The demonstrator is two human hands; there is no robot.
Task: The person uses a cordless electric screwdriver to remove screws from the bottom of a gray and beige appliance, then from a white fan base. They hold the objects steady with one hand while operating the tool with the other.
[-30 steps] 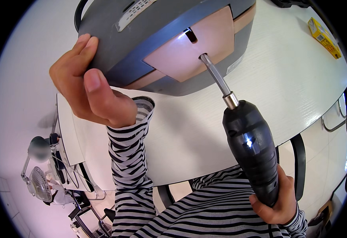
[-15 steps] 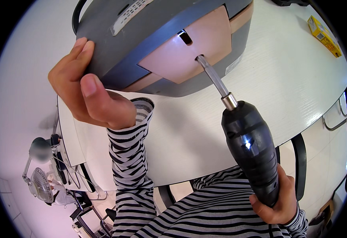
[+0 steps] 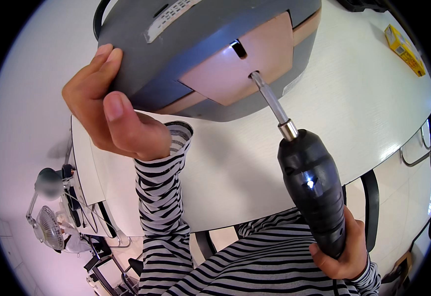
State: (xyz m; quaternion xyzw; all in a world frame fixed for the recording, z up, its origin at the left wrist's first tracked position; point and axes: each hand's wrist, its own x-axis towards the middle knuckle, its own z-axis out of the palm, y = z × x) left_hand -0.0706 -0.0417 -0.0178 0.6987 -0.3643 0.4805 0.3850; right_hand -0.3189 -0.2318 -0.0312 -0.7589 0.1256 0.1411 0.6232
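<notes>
The right hand [image 3: 346, 254] is wrapped around the lower end of the black driver [image 3: 311, 182]. The left hand [image 3: 104, 113] has its fingertips on the left end of the grey case [image 3: 156, 69], thumb spread well away from them; whether it grips or only braces, I cannot tell.

From the right hand, the driver runs forward and leans left, its bit [image 3: 273, 102] along the same line. The bit's tip meets the lower of two openings in the pink panel [image 3: 272, 47]; how deep it sits is hidden. The case lies ahead of both hands, its long axis slanting from near left to far right, so the driver crosses it steeply. The left hand is the nearer, touching the case; the right reaches it only through the driver.

Beneath is the white bench [image 3: 225, 172], with a yellow box [image 3: 405, 51] off to the far right.
</notes>
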